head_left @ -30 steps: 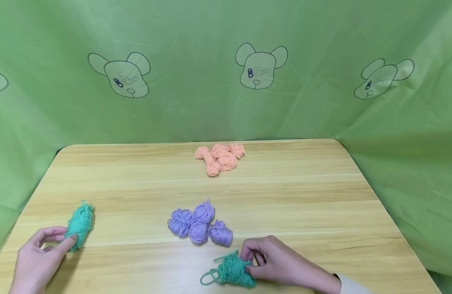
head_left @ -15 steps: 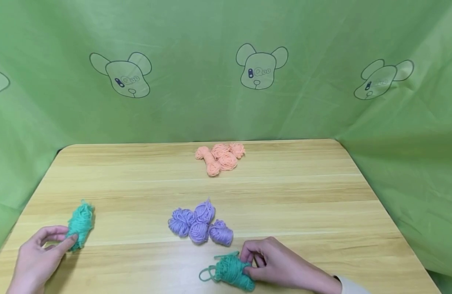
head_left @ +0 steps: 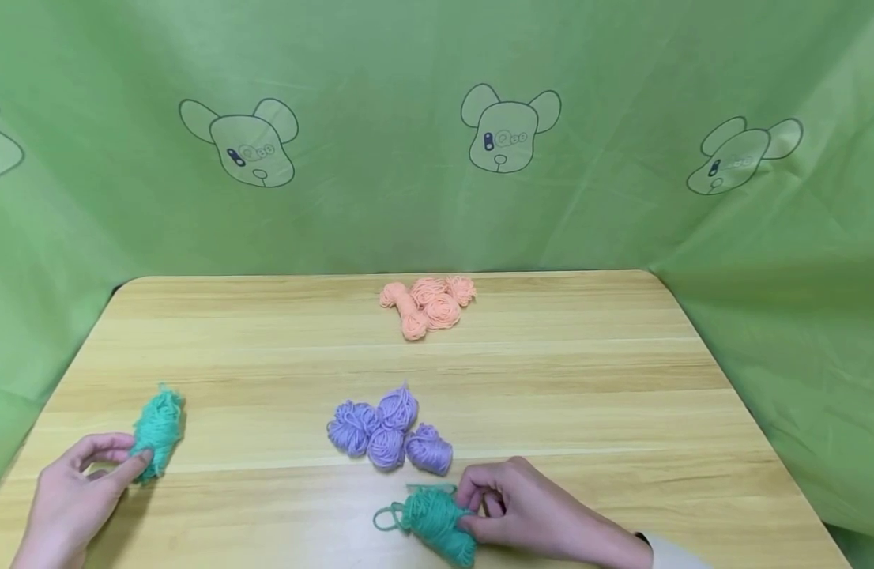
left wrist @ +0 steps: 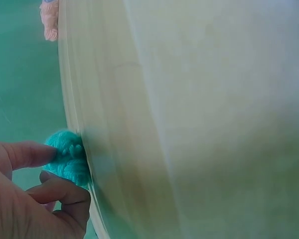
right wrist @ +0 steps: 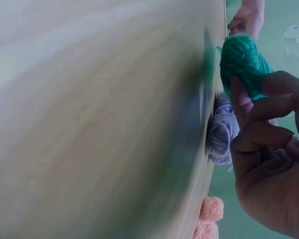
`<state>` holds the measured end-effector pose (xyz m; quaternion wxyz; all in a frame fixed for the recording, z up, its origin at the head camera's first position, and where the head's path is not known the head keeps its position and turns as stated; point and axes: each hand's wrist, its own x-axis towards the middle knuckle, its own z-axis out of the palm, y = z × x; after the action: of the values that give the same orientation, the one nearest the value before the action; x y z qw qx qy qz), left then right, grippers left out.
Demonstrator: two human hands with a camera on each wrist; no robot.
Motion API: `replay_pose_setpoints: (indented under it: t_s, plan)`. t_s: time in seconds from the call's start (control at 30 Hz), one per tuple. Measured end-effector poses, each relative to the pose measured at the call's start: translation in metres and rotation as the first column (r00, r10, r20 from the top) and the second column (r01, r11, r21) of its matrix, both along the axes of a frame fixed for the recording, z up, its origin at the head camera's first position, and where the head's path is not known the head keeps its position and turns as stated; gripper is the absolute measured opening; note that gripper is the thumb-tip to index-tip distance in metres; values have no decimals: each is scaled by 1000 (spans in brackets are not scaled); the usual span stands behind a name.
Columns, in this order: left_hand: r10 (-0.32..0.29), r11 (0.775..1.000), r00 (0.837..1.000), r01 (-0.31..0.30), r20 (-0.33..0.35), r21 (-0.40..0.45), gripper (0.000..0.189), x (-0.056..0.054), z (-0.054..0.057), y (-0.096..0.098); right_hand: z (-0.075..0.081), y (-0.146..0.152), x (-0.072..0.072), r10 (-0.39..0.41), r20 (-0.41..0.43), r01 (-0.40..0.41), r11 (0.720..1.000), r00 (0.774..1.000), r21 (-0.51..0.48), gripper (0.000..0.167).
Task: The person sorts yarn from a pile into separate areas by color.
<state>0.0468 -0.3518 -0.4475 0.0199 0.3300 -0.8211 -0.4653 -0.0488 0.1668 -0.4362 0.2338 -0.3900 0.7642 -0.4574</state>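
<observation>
At the table's left, my left hand (head_left: 77, 490) pinches a teal yarn skein (head_left: 158, 433) between thumb and fingers; the same skein (left wrist: 69, 158) shows in the left wrist view. Near the front edge, my right hand (head_left: 525, 506) grips a darker green yarn skein (head_left: 437, 523) by its right end, and a loose loop sticks out on its left. In the right wrist view this green skein (right wrist: 241, 62) appears held by thumb and finger. Just behind it lies a cluster of purple yarn balls (head_left: 387, 446), several of them close together.
Several peach yarn skeins (head_left: 442, 310) are grouped at the table's far edge. The wooden table (head_left: 586, 379) has a green curtain (head_left: 380, 205) with printed bear heads behind it and along its sides.
My right hand has shifted slightly left with the green skein, which has turned a little. The left hand and its teal skein have stayed nearly in place.
</observation>
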Motion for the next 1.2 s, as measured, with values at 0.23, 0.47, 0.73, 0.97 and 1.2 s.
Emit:
replay_pose_setpoints:
  t_s: [0.23, 0.47, 0.73, 0.97, 1.2]
  plan:
    - [-4, 1000, 1000, 4, -14, 1, 21, 1, -1, -2, 6, -15, 1, -31, -2, 31, 999, 1000, -30, 16]
    - [-27, 1000, 1000, 27, -12, -9, 25, -1, 1, -3, 13, -30, 3, -27, 6, 27, 997, 1000, -71, 14]
    - [-52, 998, 998, 53, 29, -27, 34, -1, 2, -3, 29, -44, -1, -68, 96, 74, 995, 993, -60, 11]
    - [-68, 997, 997, 69, 25, -20, 32, -2, 1, -4, 35, -72, -2, -93, 178, 115, 987, 980, -114, 10]
    - [-59, 998, 998, 59, 37, 0, 30, -2, 1, -6, 37, -111, 0, -125, 263, 170, 973, 957, -155, 10]
